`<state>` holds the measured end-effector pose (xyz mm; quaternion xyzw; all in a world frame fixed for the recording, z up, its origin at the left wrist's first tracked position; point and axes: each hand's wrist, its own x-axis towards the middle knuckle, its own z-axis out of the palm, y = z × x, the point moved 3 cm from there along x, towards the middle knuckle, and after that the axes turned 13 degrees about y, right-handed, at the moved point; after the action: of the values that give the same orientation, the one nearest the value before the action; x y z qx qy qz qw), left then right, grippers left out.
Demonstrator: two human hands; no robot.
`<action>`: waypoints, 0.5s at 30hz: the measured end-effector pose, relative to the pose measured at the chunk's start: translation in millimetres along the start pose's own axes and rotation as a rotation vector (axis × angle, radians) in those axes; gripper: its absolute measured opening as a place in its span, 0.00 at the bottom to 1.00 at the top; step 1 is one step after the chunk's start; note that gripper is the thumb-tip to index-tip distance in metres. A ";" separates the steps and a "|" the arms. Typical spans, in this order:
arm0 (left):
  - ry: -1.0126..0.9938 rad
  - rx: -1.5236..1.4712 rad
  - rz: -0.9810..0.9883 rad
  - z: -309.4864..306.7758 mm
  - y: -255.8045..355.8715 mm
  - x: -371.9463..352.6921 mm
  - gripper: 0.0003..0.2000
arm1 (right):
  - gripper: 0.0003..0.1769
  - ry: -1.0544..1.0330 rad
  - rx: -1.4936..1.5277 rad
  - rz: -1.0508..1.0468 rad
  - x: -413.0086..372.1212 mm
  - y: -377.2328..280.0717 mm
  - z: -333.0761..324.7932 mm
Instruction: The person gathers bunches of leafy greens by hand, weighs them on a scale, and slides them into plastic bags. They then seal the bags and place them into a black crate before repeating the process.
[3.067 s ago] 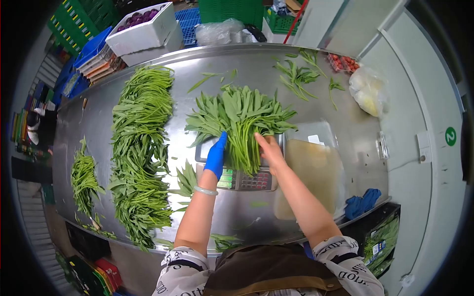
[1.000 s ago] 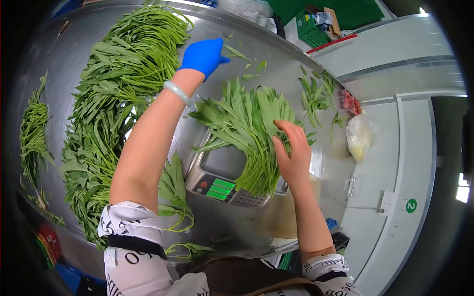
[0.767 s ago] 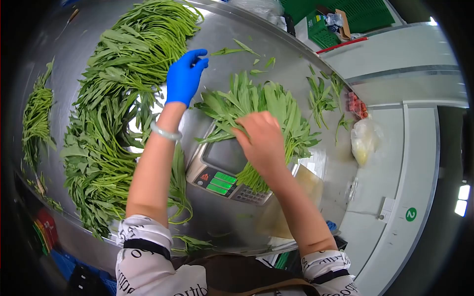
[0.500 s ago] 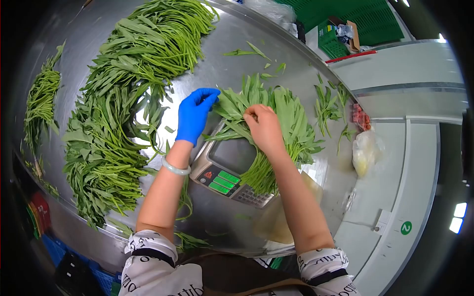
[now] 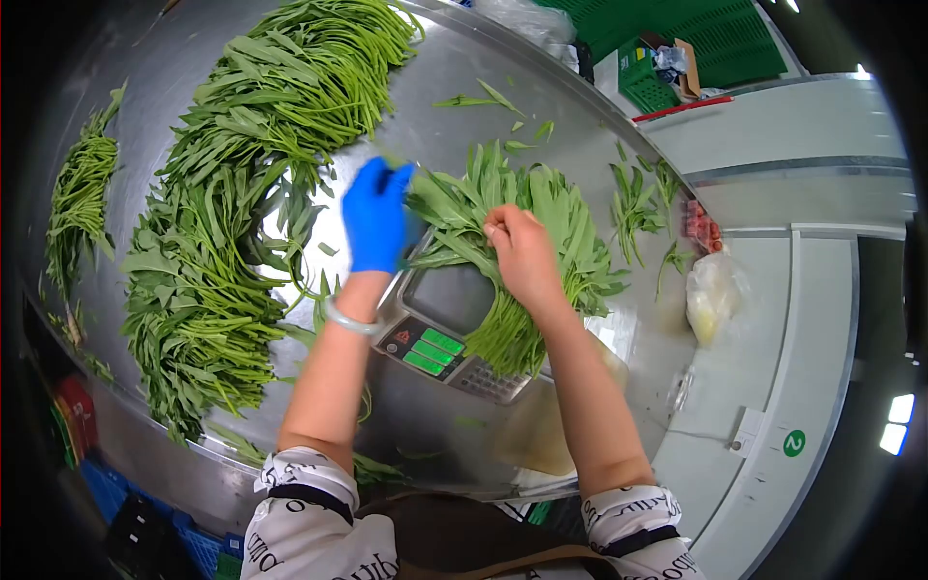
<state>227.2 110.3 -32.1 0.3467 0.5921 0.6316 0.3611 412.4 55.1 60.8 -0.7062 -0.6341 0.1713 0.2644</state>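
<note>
A bunch of water spinach (image 5: 541, 208) lies across a digital weighing scale (image 5: 435, 343), its leaves toward the far side and its stems toward me. My bare right hand (image 5: 522, 251) rests on the bunch, fingers curled closed on some leaves. Just left of the leaf tips is my left hand (image 5: 377, 217), in a blue glove and blurred by motion. Its fingers are pinched together, with a smeared green leaf (image 5: 389, 159) at the fingertips. The scale's green displays are lit, and the bunch covers much of its plate.
Large heaps of water spinach (image 5: 208, 300) curve along the left of the metal table (image 5: 416, 126). A smaller bundle (image 5: 82, 193) lies far left. Loose sprigs (image 5: 633, 208) and a plastic bag (image 5: 715, 295) lie at right. Green crates (image 5: 648, 77) stand beyond the table's edge.
My left hand has shifted slightly left and up, away from the leaf tips, with a blurred green bit at its fingers. My right hand has barely moved on the bunch.
</note>
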 end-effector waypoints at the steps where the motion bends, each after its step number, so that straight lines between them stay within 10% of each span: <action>1: -0.070 -0.064 -0.054 -15.0 18.3 4.5 0.08 | 0.13 0.018 -0.006 -0.008 -1.4 2.9 -3.9; 6: -0.918 0.130 -0.326 -110.8 54.4 -109.2 0.08 | 0.25 0.228 -0.064 -0.259 -24.7 -28.1 -33.8; 7: -1.305 0.003 0.120 -121.6 50.3 -143.6 0.12 | 0.27 0.239 -0.058 -0.275 -32.1 -34.1 -40.2; 9: -1.564 0.264 -0.042 -169.3 39.9 -205.7 0.15 | 0.27 0.189 -0.011 -0.332 -56.7 -38.7 -48.0; 11: -1.605 0.855 0.129 -212.9 -6.8 -231.7 0.13 | 0.28 0.183 -0.019 -0.372 -82.8 -36.2 -63.5; 15: -1.215 0.887 -0.239 -192.8 35.9 -173.4 0.12 | 0.23 0.426 0.159 0.028 -134.3 23.4 -108.8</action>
<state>145.3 -137.2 -9.4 0.6795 0.5211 -0.0110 0.5163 475.6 -95.6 121.6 -0.7121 -0.5386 0.0712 0.4448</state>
